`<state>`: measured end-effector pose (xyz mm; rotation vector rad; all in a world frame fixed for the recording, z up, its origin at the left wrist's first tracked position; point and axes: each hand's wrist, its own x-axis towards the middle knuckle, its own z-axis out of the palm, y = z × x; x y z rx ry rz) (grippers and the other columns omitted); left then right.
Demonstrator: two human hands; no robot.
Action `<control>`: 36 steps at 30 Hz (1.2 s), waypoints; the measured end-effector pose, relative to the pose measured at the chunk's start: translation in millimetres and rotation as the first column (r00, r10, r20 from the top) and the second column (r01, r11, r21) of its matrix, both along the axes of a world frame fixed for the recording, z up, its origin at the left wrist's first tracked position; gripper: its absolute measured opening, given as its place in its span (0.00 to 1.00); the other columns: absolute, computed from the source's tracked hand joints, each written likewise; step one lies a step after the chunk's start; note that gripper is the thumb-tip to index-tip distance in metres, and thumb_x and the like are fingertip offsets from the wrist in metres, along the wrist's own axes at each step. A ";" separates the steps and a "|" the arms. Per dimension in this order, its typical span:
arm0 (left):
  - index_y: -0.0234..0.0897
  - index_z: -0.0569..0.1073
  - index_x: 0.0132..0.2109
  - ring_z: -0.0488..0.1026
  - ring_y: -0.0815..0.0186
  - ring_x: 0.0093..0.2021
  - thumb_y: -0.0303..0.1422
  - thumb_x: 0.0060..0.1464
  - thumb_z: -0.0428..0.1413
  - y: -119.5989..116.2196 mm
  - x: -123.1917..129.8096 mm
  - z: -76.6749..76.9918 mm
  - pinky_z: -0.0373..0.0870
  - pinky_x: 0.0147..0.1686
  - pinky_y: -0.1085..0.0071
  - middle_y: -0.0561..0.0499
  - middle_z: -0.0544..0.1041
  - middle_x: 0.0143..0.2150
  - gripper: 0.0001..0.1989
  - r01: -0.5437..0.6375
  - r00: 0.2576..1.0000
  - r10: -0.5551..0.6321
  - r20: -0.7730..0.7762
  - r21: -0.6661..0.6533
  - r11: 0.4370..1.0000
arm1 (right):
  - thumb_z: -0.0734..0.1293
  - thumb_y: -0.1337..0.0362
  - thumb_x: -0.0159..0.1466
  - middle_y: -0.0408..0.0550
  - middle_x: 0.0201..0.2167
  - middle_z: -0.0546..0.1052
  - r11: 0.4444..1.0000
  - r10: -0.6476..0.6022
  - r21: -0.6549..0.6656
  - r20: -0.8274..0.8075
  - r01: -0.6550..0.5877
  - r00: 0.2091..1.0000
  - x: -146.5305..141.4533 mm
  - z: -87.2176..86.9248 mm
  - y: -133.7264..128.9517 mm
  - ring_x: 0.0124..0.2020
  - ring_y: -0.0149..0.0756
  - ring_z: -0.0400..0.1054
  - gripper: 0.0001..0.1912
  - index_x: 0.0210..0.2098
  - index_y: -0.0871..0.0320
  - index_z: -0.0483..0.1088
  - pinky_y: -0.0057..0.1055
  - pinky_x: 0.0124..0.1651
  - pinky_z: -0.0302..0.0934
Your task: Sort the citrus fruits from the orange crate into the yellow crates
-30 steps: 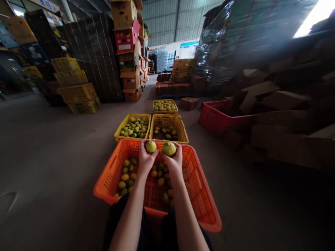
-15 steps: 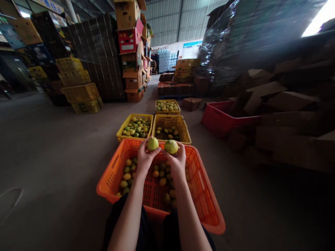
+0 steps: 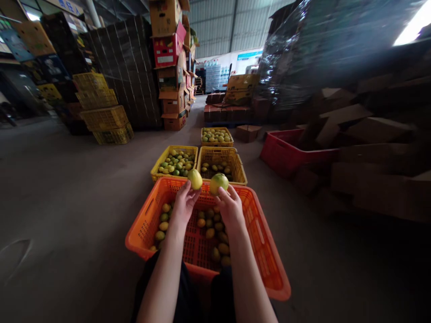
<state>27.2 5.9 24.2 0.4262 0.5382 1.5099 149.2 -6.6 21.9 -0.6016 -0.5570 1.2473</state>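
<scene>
My left hand (image 3: pixel 185 202) grips a yellow lemon (image 3: pixel 195 179) at its fingertips, above the far side of an orange plastic crate (image 3: pixel 262 233). Beside it, at about the same height, my right hand (image 3: pixel 231 207) has its fingers round a greener lemon (image 3: pixel 219 184). The two fruits are a small gap apart. Below my hands, more yellow and green lemons (image 3: pixel 164 226) lie in the orange crate, in a left group and a right group with bare slatted floor between. My forearms hide part of them.
Past the orange crate stand a yellow crate (image 3: pixel 155 171) full of lemons, a partly filled yellow crate (image 3: pixel 243 172) and a smaller full one (image 3: pixel 218 144) behind. A red bin (image 3: pixel 286 159) and flattened cardboard (image 3: pixel 373 179) lie right. Stacked boxes (image 3: pixel 173 80) rise behind.
Both lemons have risen slightly and turned in my fingers. My thumbs, close together before, have moved apart, and my right hand has shifted a little to the right.
</scene>
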 end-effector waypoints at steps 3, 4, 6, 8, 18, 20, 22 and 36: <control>0.33 0.72 0.44 0.75 0.64 0.40 0.29 0.50 0.58 -0.3 0.8 1.8 0.74 0.41 0.69 0.45 0.76 0.41 0.12 -0.005 1.000 0.005 0.014 0.030 1.000 | 0.72 0.66 0.47 0.43 0.32 0.77 0.999 0.049 0.007 -0.064 -0.049 0.997 0.9 0.3 -0.2 0.32 0.33 0.72 0.16 0.35 0.55 0.69 0.29 0.35 0.66; 0.33 0.72 0.44 0.75 0.64 0.41 0.29 0.51 0.57 -0.2 0.8 2.6 0.74 0.40 0.69 0.45 0.76 0.43 0.12 0.000 1.000 0.000 0.018 0.037 0.999 | 0.71 0.66 0.48 0.43 0.32 0.77 0.998 0.069 0.012 -0.076 -0.068 0.995 1.2 0.4 -0.2 0.32 0.33 0.72 0.14 0.35 0.56 0.69 0.29 0.34 0.66; 0.32 0.72 0.45 0.75 0.63 0.41 0.29 0.53 0.56 0.2 0.6 3.7 0.74 0.39 0.71 0.44 0.75 0.44 0.11 0.021 0.999 -0.022 0.024 0.030 0.999 | 0.70 0.66 0.49 0.43 0.31 0.77 0.995 0.097 0.011 -0.098 -0.096 0.990 1.9 1.0 -0.1 0.31 0.33 0.72 0.11 0.33 0.56 0.69 0.29 0.33 0.66; 0.30 0.72 0.44 0.75 0.64 0.40 0.30 0.54 0.55 1.0 0.2 3.9 0.75 0.37 0.73 0.44 0.75 0.43 0.11 0.044 0.999 -0.044 0.025 -0.001 0.999 | 0.69 0.66 0.50 0.42 0.31 0.76 0.995 0.098 0.002 -0.128 -0.099 0.987 2.7 1.3 0.1 0.31 0.33 0.72 0.10 0.32 0.57 0.69 0.29 0.32 0.67; 0.29 0.74 0.41 0.77 0.66 0.36 0.28 0.47 0.60 -0.3 1.5 0.8 0.75 0.36 0.75 0.46 0.78 0.39 0.12 0.096 0.994 -0.095 -0.047 0.032 0.995 | 0.68 0.63 0.52 0.42 0.32 0.77 0.997 0.063 -0.021 -0.192 -0.069 0.979 1.3 -2.0 4.5 0.31 0.33 0.71 0.10 0.35 0.56 0.71 0.30 0.32 0.69; 0.30 0.74 0.42 0.77 0.65 0.37 0.26 0.46 0.61 -0.8 1.2 1.3 0.74 0.38 0.73 0.46 0.78 0.39 0.14 0.092 0.995 -0.090 -0.032 0.044 0.995 | 0.69 0.62 0.52 0.43 0.32 0.77 0.995 0.092 -0.027 -0.165 -0.098 0.982 0.5 -1.5 4.1 0.31 0.32 0.71 0.11 0.35 0.56 0.72 0.29 0.32 0.69; 0.30 0.74 0.43 0.77 0.64 0.37 0.25 0.46 0.60 -1.1 0.6 2.6 0.74 0.39 0.72 0.46 0.78 0.40 0.14 0.079 0.997 -0.079 -0.010 0.040 0.996 | 0.70 0.63 0.51 0.42 0.32 0.77 0.993 0.113 -0.014 -0.130 -0.116 0.985 -0.2 -0.4 2.9 0.32 0.31 0.70 0.12 0.36 0.56 0.73 0.27 0.32 0.69; 0.28 0.72 0.43 0.70 0.72 0.24 0.33 0.59 0.46 -2.3 -5.4 5.1 0.66 0.19 0.81 0.41 0.76 0.37 0.14 0.229 0.971 -0.229 0.068 0.008 0.973 | 0.67 0.52 0.53 0.43 0.23 0.73 0.972 0.127 -0.168 -0.206 -0.163 0.970 -2.1 -5.0 5.0 0.22 0.32 0.67 0.15 0.32 0.58 0.69 0.23 0.15 0.57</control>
